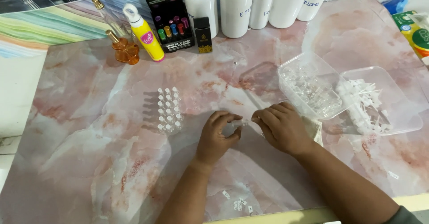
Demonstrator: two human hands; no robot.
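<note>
Both hands met over a tiny clear vial at centre frame.
The left hand (217, 137) and right hand (280, 126) pinched the small vial (238, 123), its long axis lying level between their fingertips.

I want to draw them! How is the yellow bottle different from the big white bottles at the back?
The yellow bottle is slim and leans over; the white bottles are fat and stand straight. The yellow bottle shows its whole white cap, while the white bottles' tops are cut off by the picture's edge. The yellow bottle is bright with a pink label; the white bottles are plain. Both stand on the marbled pink table.
</note>
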